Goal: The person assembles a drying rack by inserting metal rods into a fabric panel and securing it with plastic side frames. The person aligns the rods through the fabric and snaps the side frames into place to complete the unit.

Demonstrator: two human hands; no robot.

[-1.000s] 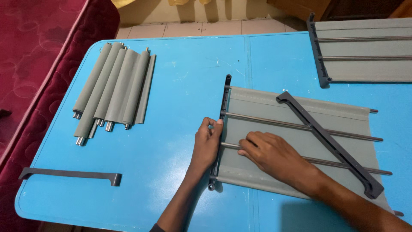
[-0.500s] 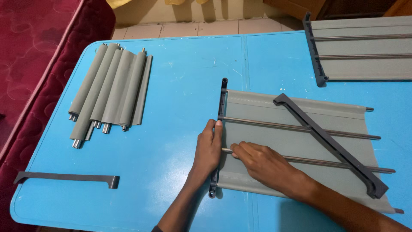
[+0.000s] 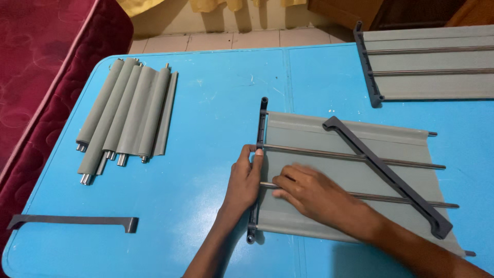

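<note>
1. The left hand (image 3: 246, 181) is wrapped around the dark side bar (image 3: 257, 164), which runs along the left edge of the grey fabric panel (image 3: 339, 180); its fingers are closed on the bar just below the upper rod's end.
2. The right hand (image 3: 309, 191) lies on the fabric panel just right of the side bar, fingertips pinching the end of the lower metal rod (image 3: 401, 198) where it meets the bar.
3. Risk, as I judge it: the rod end sits very close to the bar, so it may miss its socket and slide past if the bar tilts under the left hand.
4. The loose second bar (image 3: 386, 175) lies diagonally across the panel's rods and may shift if the panel is jogged.
5. Counts: two rods lie on this panel; a third dark bar (image 3: 72, 221) rests far left of it; five or so rolled grey tubes (image 3: 123, 118) lie upper left; a second panel (image 3: 427, 67) lies upper right.
</note>
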